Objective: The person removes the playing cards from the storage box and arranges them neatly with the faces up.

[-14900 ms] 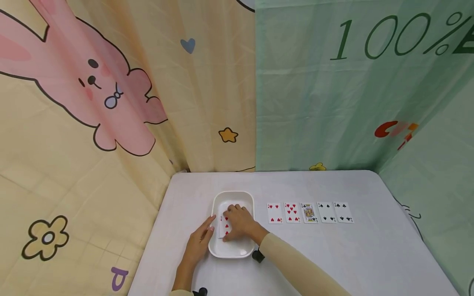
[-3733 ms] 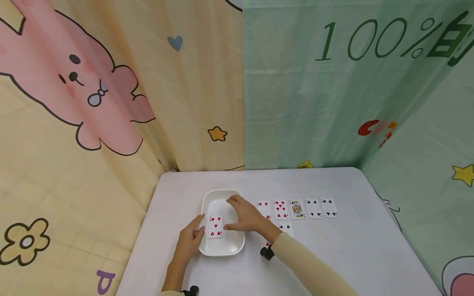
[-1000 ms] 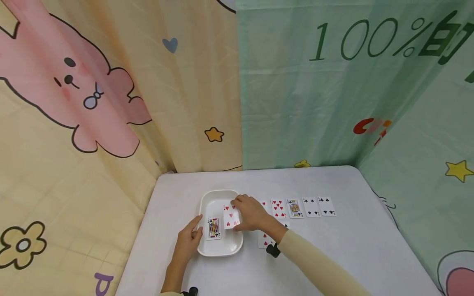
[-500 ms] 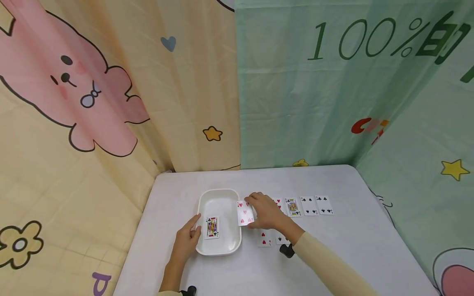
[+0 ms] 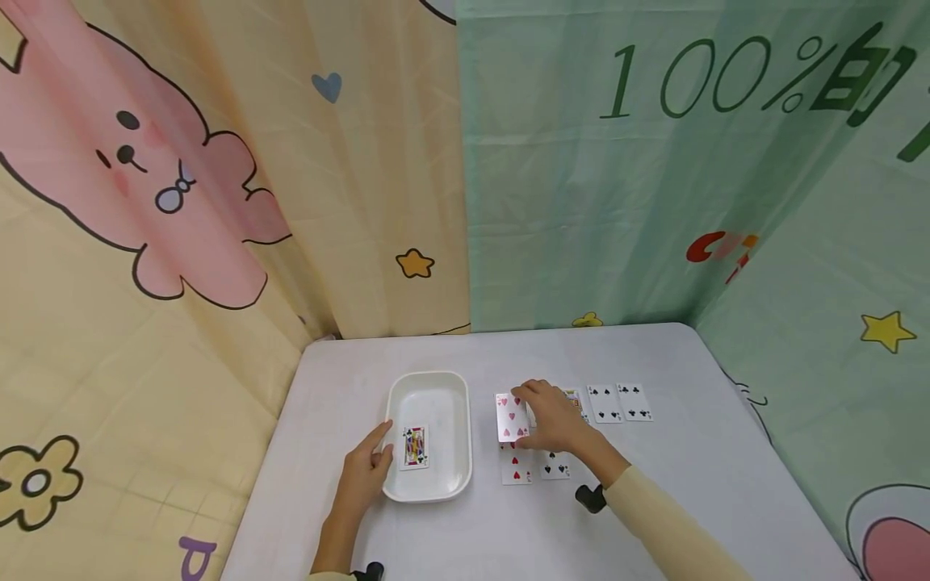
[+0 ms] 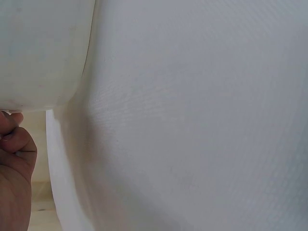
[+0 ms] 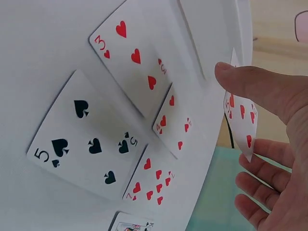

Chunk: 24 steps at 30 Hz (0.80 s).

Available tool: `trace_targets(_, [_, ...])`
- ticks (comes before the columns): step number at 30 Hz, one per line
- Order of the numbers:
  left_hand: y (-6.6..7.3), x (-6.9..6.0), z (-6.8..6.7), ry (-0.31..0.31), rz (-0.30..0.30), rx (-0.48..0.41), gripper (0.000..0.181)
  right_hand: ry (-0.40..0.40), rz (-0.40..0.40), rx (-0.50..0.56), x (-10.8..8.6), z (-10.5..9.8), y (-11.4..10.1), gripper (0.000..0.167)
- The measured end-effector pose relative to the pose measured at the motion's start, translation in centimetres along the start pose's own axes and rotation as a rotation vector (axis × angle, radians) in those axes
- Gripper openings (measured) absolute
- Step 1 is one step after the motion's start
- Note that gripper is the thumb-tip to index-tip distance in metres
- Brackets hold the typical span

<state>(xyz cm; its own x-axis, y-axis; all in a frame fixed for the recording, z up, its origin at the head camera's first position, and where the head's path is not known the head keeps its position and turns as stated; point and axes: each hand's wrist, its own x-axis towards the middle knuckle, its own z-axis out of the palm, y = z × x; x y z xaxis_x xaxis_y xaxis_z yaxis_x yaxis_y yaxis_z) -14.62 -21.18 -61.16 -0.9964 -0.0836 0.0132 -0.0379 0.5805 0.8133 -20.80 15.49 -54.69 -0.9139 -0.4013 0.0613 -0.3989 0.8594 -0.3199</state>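
My right hand (image 5: 555, 420) pinches a five of hearts playing card (image 5: 510, 417) between thumb and fingertips. In the head view the card covers the four of hearts (image 7: 171, 122). The right wrist view shows the held card edge-tilted, raised off the table. Nearer me lie the three of hearts (image 5: 516, 468) and the five of spades (image 5: 555, 466). My left hand (image 5: 365, 472) touches the left rim of a white tray (image 5: 465, 476) with extended index finger and thumb. A face card (image 5: 415, 448) lies face up inside the tray.
The back row continues rightward with the seven of hearts (image 7: 151, 180), a face card (image 5: 574, 397), a spade card (image 5: 605, 403) and a club card (image 5: 635, 402). The white table (image 5: 349, 363) is backed by printed curtains (image 5: 567, 202).
My right hand has lifted the five of hearts out of the tray and carried it right, over the cards on the table. The face card beneath is uncovered. My left hand stays at the tray.
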Motion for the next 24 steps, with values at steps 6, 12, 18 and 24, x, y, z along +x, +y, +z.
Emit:
trace_targets(6, [0.1, 0.0, 0.0, 0.004, 0.009, 0.010, 0.052, 0.005, 0.016, -0.037, -1.3, 0.0, 2.1, 0.086])
trace_targets(12, [0.1, -0.1, 0.0, 0.009, 0.030, 0.024, 0.051, -0.009, 0.069, -0.037, -3.0, 0.3, 3.8, 0.086])
trace_targets(18, [0.2, -0.2, -0.1, -0.003, 0.042, 0.017, 0.050, -0.023, 0.112, -0.019, -4.8, 0.6, 5.5, 0.086])
trace_targets(24, [0.4, -0.2, -0.1, -0.015, 0.031, 0.019, 0.050, 0.015, 0.112, -0.047, -6.2, 1.1, 7.2, 0.088])
